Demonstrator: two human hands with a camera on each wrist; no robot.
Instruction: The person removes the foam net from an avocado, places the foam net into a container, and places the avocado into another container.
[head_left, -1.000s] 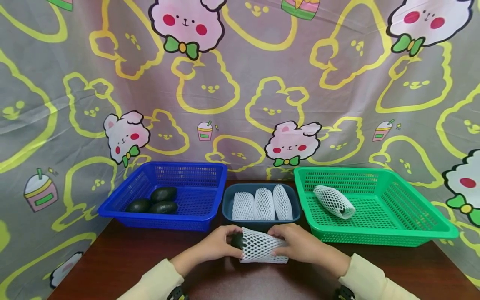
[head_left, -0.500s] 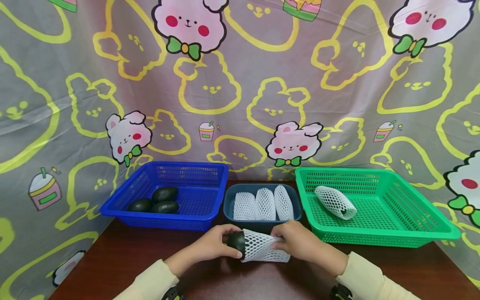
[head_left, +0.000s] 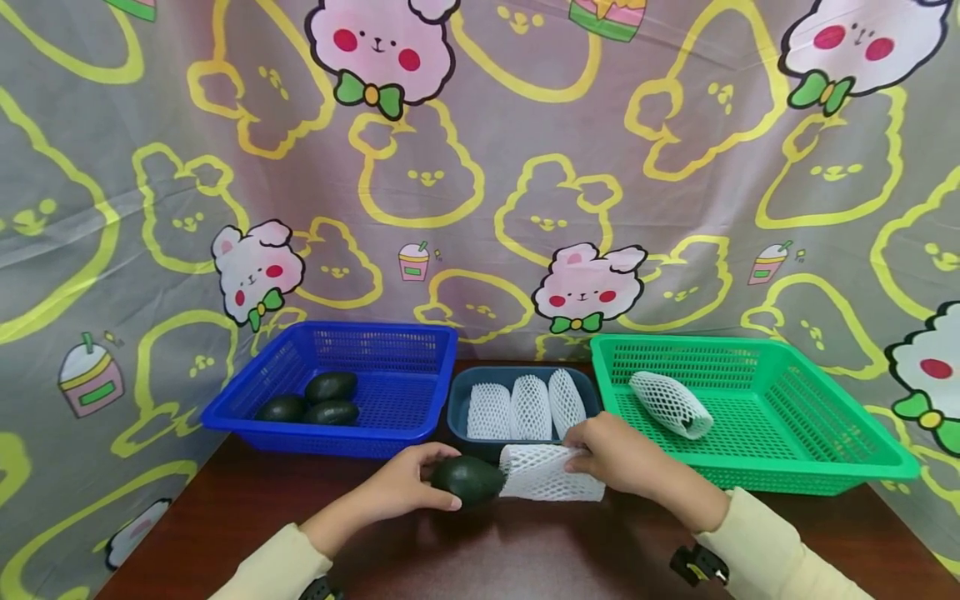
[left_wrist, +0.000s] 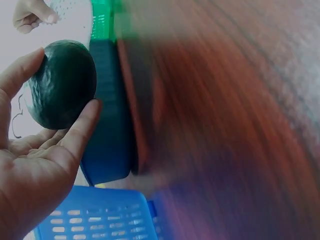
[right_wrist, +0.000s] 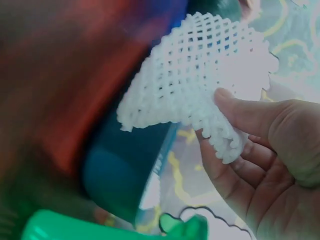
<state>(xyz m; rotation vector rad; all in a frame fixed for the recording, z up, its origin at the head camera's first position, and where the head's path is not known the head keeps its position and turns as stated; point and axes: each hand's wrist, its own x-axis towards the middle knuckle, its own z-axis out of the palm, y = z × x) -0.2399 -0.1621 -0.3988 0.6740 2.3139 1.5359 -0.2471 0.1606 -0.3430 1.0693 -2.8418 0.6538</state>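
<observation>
A dark green avocado (head_left: 468, 481) is held by my left hand (head_left: 412, 483), thumb and fingers around its left end. In the left wrist view the avocado (left_wrist: 65, 85) sits between thumb and fingers. My right hand (head_left: 611, 454) pinches a white foam net sleeve (head_left: 543, 473) by its right part. The sleeve's left opening lies right at the avocado's tip; whether they touch I cannot tell. In the right wrist view the foam net sleeve (right_wrist: 195, 75) spreads wide, with the thumb pressing its near end.
At the left a blue basket (head_left: 420, 432) holds several avocados (head_left: 332, 386). A dark blue tub (head_left: 459, 387) in the middle holds several foam net sleeves (head_left: 529, 408). At the right, a green basket (head_left: 750, 454) contains a sleeved fruit (head_left: 670, 404). A patterned cloth (head_left: 480, 167) hangs behind.
The avocado has come out of the foam net sleeve. My left hand has moved left with the avocado; my right hand has moved up and right with the sleeve.
</observation>
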